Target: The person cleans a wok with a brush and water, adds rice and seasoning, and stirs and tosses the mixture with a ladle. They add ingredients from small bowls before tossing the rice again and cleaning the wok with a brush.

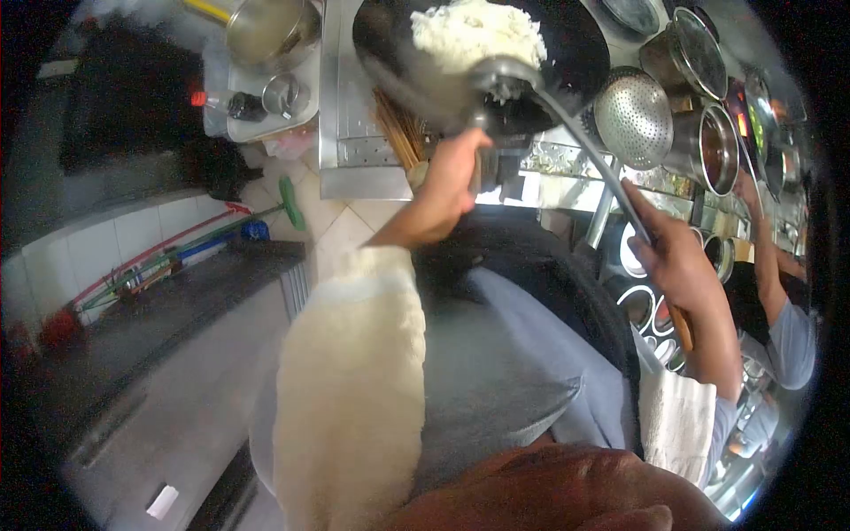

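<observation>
A dark wok (580, 53) is at the top of the view, with a mound of white rice (478, 34) inside it. My left hand (447, 186) is closed around what looks like the wok's handle, at the near rim; the rim there is smeared by motion. My right hand (677, 257) grips the long shaft of a metal ladle (584, 142), whose wooden end sticks out below the palm. The ladle's bowl lies over the wok, against the near side of the rice. White cloth sleeves cover both my forearms.
A bamboo brush (398, 128) rests left of the wok. Further left are a tray (266, 133) with a red-capped bottle (235, 104) and a metal pan (274, 31). At right are a perforated strainer (633, 119), metal pots (708, 146) and another person's arm (766, 239).
</observation>
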{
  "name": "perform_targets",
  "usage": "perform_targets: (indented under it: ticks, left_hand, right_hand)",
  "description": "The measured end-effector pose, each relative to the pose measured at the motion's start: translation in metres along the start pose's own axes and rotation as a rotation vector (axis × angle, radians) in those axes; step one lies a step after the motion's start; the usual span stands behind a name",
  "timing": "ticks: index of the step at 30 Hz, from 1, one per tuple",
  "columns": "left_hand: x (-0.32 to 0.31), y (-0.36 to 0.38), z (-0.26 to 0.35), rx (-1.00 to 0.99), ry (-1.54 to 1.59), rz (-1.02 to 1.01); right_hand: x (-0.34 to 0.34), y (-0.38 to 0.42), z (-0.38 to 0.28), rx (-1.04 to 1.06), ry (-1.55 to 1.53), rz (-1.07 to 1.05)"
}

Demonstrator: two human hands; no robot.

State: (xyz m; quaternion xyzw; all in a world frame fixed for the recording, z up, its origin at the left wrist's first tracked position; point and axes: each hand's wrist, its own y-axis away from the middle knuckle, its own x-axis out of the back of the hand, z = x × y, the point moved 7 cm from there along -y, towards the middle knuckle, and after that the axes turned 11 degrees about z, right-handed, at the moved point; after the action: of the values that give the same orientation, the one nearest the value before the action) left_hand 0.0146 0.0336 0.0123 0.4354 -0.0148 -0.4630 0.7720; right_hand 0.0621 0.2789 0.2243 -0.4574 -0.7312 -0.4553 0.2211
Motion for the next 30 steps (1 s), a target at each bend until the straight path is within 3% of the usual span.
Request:
perform_targets:
  ticks: [1,3,4,6,8,9,10,12,13,14,17,19,21,22,25,28,29,30]
  left_hand:
    - [-0.002,0.003,-0.001,0.068,-0.017,-0.002]
    - [0.0,0.004,-0.007,0.225,-0.124,-0.057]
    - [-0.006,-0.013,-0.006,0.294,-0.203,-0.122]
    - [0.014,-0.056,-0.027,-0.214,-0.406,-0.481]
    - [0.054,-0.029,-0.043,0.099,-0.443,-0.001]
    - [0.051,-0.014,-0.048,0.066,-0.142,0.024]
    - [0.043,-0.011,-0.047,-0.039,-0.026,-0.076]
    - [0.052,-0.033,-0.051,0.016,-0.223,-0.052]
    - [0.044,-0.044,-0.048,0.159,-0.228,-0.053]
    - [0.026,-0.054,-0.036,0.295,-0.23,-0.06]
    - [-0.013,-0.065,0.009,0.224,-0.15,-0.089]
    - [-0.023,-0.085,0.002,0.27,-0.101,-0.209]
    - [-0.009,-0.109,-0.017,0.265,-0.128,-0.188]
    - [-0.011,-0.116,-0.014,0.241,-0.138,-0.164]
    - [-0.014,-0.118,-0.012,0.189,-0.072,-0.094]
    - [-0.009,-0.125,-0.018,0.245,-0.045,-0.07]
    - [-0.003,-0.124,-0.024,0.258,-0.051,-0.065]
    - [-0.004,-0.126,-0.023,0.271,-0.065,-0.062]
  right_hand:
    - [-0.005,-0.009,-0.003,0.178,0.048,0.055]
    - [-0.019,-0.039,-0.003,0.038,0.187,0.01]
    - [-0.035,-0.064,0.006,0.118,0.218,0.085]
    - [-0.065,-0.093,0.015,0.189,0.228,0.186]
    - [-0.067,-0.111,0.016,0.122,0.187,0.352]
    - [-0.062,-0.106,0.018,0.168,0.035,0.416]
    - [-0.056,-0.091,0.023,0.213,-0.116,0.47]
    - [-0.039,-0.075,0.03,0.154,-0.456,0.391]
    - [-0.029,-0.069,0.033,0.171,-0.575,0.378]
    - [-0.022,-0.061,0.022,-0.069,-0.94,0.163]
    - [-0.012,-0.102,0.018,-0.015,-1.293,-0.019]
    - [-0.031,-0.159,0.041,-0.157,-1.117,-0.045]
    - [-0.041,-0.204,0.047,-0.176,-0.795,-0.033]
    - [-0.037,-0.208,0.039,-0.166,-0.791,-0.029]
    - [-0.012,-0.216,0.023,0.08,-0.369,0.271]
    - [-0.033,-0.221,0.052,-0.17,-0.588,-0.073]
    - [-0.026,-0.229,0.061,-0.182,-0.361,0.002]
    - [-0.025,-0.231,0.06,-0.18,-0.354,0.001]
